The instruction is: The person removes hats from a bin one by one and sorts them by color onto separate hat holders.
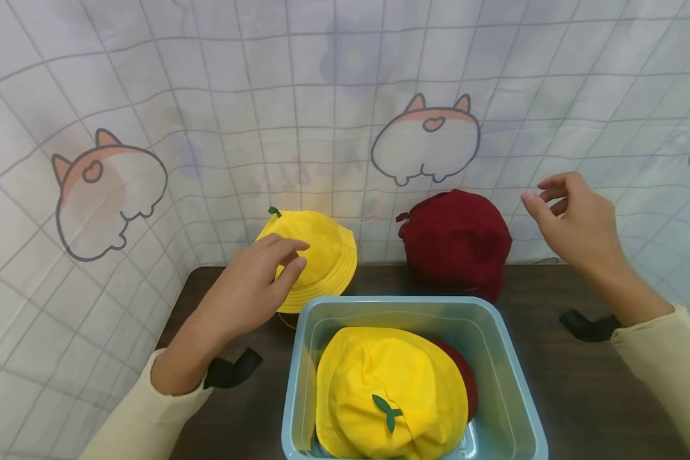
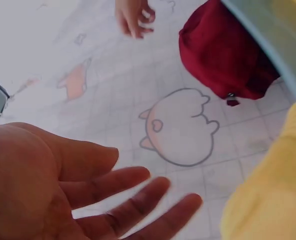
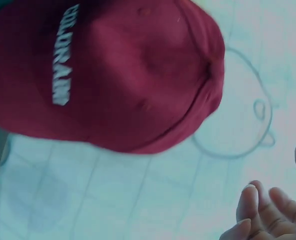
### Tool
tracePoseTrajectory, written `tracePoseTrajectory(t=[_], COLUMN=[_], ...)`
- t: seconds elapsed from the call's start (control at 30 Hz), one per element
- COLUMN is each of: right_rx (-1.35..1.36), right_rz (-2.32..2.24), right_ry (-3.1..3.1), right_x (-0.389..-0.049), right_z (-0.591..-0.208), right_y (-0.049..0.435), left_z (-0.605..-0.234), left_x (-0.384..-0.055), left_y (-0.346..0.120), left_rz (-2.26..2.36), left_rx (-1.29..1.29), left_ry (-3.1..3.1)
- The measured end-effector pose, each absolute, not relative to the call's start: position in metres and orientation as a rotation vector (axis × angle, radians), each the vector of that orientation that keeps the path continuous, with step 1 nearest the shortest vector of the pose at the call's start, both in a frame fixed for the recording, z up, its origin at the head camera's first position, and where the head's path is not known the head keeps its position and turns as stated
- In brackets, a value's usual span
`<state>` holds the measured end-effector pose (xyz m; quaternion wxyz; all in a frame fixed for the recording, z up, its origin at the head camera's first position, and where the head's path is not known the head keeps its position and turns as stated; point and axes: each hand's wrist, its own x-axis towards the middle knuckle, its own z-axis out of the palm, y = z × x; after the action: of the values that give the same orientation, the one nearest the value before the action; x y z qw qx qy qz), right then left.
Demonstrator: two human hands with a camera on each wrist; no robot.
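Note:
My left hand (image 1: 253, 281) is raised in front of a yellow bucket hat (image 1: 319, 249) that has a small green sprout on top. In the left wrist view, the fingers of this hand are loosely spread and hold nothing. My right hand (image 1: 583, 223) hovers in the air to the right of a dark red baseball cap (image 1: 460, 236), its fingers relaxed and slightly bent. White lettering shows on the front of that cap in the right wrist view. Another yellow sprout hat (image 1: 425, 377) lies in a light blue plastic bin (image 1: 397, 300), partly covering a dark red item (image 1: 464, 370).
The bin stands on a dark brown wooden table (image 1: 604, 390), at its front middle. Behind the table hangs a white gridded cloth (image 1: 333, 128) with cartoon animal prints. Black straps (image 1: 236, 370) are on both wrists. The two upright hats are close to the cloth.

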<state>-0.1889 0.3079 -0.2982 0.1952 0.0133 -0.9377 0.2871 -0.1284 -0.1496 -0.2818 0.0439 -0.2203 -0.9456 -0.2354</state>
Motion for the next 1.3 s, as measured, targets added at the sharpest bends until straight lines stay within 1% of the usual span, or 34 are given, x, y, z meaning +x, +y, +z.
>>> tracePoseTrajectory(t=[0.17,0.33,0.5,0.7,0.87,1.0,1.17,1.3], right_rx=[-0.115,-0.168,-0.172,-0.124,-0.077,-0.132,-0.207,-0.324], right_rz=[0.88,1.13,1.344,1.565,1.812,2.054,2.247,2.341], right_ry=[-2.719,-2.805,-2.941,-3.101,-3.063,-2.988,-2.891,-2.788], right_x=[-0.179,-0.176,-0.184,-0.189,-0.189,-0.188,-0.187,-0.187], right_z=[-0.309,-0.331,-0.366,-0.411,-0.44,-0.459,-0.472,-0.476], right_y=[0.339,0.368,0.39,0.393,0.387,0.381,0.371,0.366], left_z=[-0.259,-0.252,-0.261,-0.282,-0.303,-0.316,-0.326,-0.332], left_x=[-0.168,-0.209,-0.246,-0.28,-0.299,-0.306,-0.31,-0.312], left_y=[-0.126,-0.092,-0.057,-0.017,0.008,0.023,0.032,0.035], left_rz=[-0.751,-0.814,-0.915,-0.916,-0.914,-0.92,-0.89,-0.854], left_rx=[-0.741,-0.801,-0.842,-0.908,-0.905,-0.872,-0.838,-0.831], left_ry=[-2.892,-2.914,-2.956,-3.029,-3.082,-3.116,-3.153,-3.162])
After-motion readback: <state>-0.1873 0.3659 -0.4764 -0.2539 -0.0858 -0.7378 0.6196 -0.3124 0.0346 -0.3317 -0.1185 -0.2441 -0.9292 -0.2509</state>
